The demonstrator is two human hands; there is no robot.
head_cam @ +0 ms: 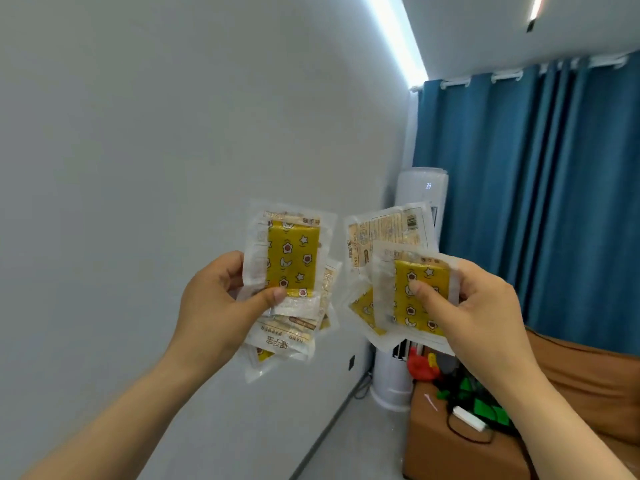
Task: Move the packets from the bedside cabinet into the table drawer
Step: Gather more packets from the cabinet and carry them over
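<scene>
Both arms are raised in front of a grey wall [138, 168]. The left hand [214, 306] grips a fanned bunch of yellow-printed packets [292, 258], thumb across the front, fingers curled behind. The right hand [485, 313] grips a second bunch [388, 230] likewise. The bunches sit just apart; a blue curtain [536, 185] hangs beyond the right fingers.

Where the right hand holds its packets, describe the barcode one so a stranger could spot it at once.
Find the blue curtain and the white air conditioner beside it. In front of that unit the right hand holds several packets; the barcode packet is the topmost, rearmost one. Unlike the front packet with its yellow starred pad, it shows pale print and a barcode.
</scene>
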